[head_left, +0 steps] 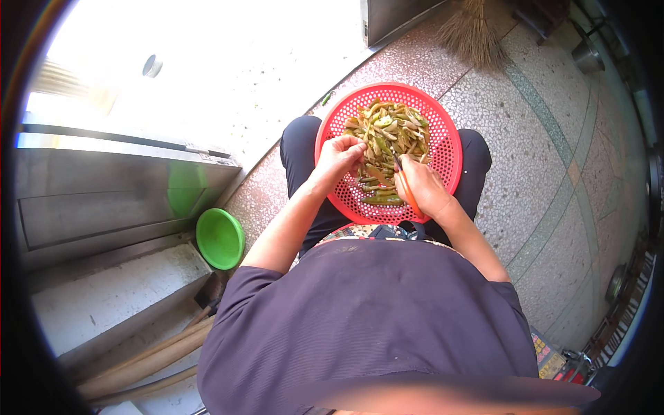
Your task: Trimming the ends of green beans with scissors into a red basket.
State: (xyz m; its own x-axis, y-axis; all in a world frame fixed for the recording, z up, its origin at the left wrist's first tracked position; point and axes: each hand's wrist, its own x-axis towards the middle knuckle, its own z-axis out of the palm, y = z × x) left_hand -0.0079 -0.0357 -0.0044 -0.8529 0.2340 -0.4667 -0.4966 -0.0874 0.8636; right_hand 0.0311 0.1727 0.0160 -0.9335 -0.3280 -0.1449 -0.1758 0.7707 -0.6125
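Two hands over red basket (446,149) of green pods (387,131) | left hand (339,155) pinched on pod | right hand (423,188) clamped on orange-handled scissors (408,190) | green bowl (220,238) left

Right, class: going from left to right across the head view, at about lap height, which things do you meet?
Green bowl → left hand → orange-handled tool in the right hand → right rim of the red basket.

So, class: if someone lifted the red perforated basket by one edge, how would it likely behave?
The red basket looks like thin holed plastic, so probably light and slightly flexible. It rests on the lap, so it may tip easily. The loose green pods would likely slide downhill.
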